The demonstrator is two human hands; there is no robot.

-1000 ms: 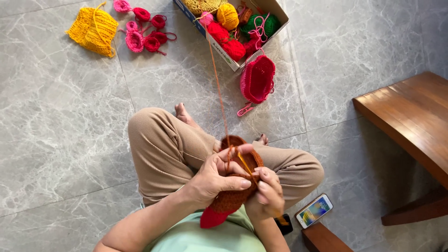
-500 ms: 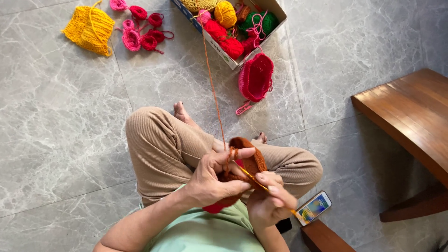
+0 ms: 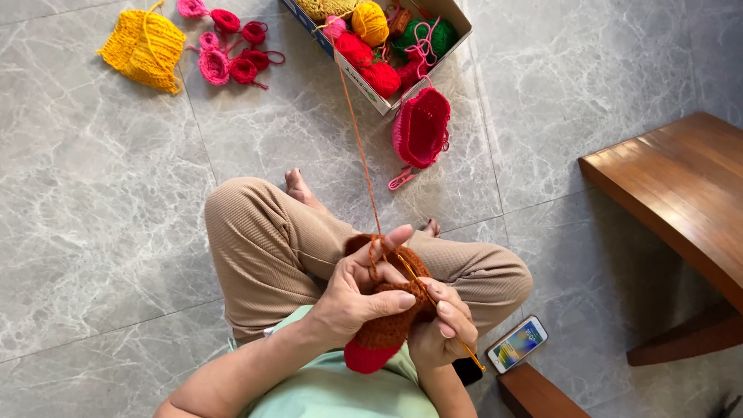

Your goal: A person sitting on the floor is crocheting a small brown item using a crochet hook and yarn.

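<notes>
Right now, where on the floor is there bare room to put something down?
Bare tile lies left of the bent knee, below the yellow crochet piece, and between the cardboard box and the wooden bench. It is crowded around the box, the pink basket and the small pink and red pieces.

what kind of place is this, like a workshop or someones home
Most likely a home, not a workshop. The person sits cross-legged on a grey marble-look tile floor, with a wooden bench beside them. A cardboard box of yarn balls and a phone lie on the floor, while both hands crochet a brown piece.
</notes>
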